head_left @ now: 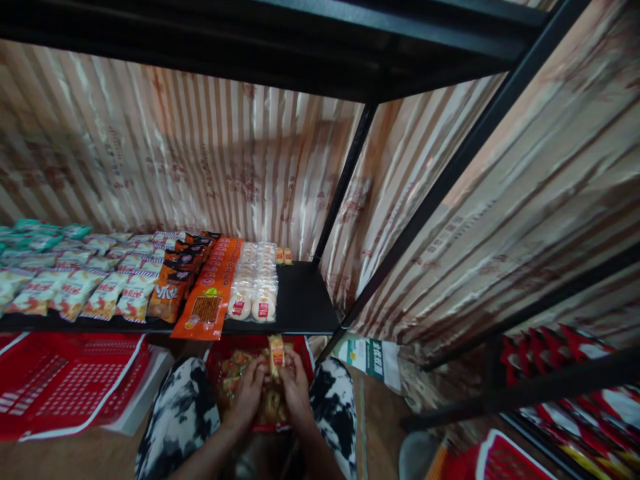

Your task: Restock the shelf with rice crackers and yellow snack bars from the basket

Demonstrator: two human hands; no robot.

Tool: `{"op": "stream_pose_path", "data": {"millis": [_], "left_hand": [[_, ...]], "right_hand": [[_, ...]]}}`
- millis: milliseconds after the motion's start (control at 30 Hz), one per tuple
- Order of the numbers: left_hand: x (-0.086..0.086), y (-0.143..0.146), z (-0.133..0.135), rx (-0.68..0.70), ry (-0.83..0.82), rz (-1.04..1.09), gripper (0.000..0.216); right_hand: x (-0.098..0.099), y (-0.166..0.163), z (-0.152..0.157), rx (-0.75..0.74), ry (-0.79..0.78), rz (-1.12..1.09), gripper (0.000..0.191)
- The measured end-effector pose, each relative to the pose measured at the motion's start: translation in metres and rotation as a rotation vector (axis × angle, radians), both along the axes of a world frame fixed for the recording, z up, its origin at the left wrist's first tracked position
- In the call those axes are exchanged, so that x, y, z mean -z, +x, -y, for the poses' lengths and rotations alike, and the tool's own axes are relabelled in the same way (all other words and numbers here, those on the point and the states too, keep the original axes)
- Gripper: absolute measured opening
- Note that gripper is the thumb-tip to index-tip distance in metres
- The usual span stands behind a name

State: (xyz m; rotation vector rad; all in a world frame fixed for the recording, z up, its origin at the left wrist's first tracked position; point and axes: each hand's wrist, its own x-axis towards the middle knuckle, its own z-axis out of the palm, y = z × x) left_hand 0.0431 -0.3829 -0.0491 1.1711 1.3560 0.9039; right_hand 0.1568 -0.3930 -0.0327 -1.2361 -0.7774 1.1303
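A small yellow-wrapped snack pack [277, 353] with an orange-red label stands upright between my hands, over a red basket [309, 355] between my knees. My right hand [296, 385] has its fingers closed on the pack's right side. From the left, the bent fingers of my left hand [253, 385] close on its lower edge; their tips are blurred. Several similar wrapped snacks [233, 373] lie loose in the basket below. Just beyond the basket is the black shelf [306, 297], where two small yellow packs [283, 256] stand at the back.
Rows of white snack bags [103, 295], brown-orange bags [173, 287], flat orange packets [207, 307] and clear-wrapped round cakes [253, 293] line the shelf. Another red basket [70, 380] sits left. A black post [425, 207] and upper shelf [200, 50] frame the space. Red bags [555, 353] fill a right-hand rack.
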Motion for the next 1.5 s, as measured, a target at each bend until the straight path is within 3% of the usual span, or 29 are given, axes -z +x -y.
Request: {"op": "stream_pose_path", "data": {"millis": [100, 267, 567, 900, 1200, 1333, 1500], "left_hand": [[-0.019, 0.005, 0.000, -0.046, 0.081, -0.013, 0.040], [-0.038, 0.010, -0.012, 0.038, 0.137, -0.067, 0.029], [-0.053, 0.037, -0.044, 0.087, 0.158, -0.372, 0.034], [-0.064, 0.075, -0.088, 0.152, 0.147, -0.333, 0.040], [-0.080, 0.107, -0.140, 0.206, 0.161, -0.406, 0.040], [-0.090, 0.118, -0.160, 0.187, 0.103, -0.441, 0.039], [-0.088, 0.131, -0.184, 0.149, 0.072, -0.426, 0.033]], "right_hand": [[-0.006, -0.003, -0.005, -0.054, 0.033, 0.024, 0.038], [-0.009, -0.001, -0.015, -0.034, 0.045, 0.128, 0.033], [-0.008, 0.025, -0.039, 0.038, 0.018, 0.298, 0.034], [-0.024, 0.056, -0.079, 0.242, -0.095, 0.755, 0.035], [-0.033, 0.078, -0.128, 0.312, -0.093, 0.792, 0.036], [-0.026, 0.088, -0.154, 0.293, -0.072, 0.768, 0.036], [-0.009, 0.096, -0.181, 0.278, -0.014, 0.733, 0.037]]}}
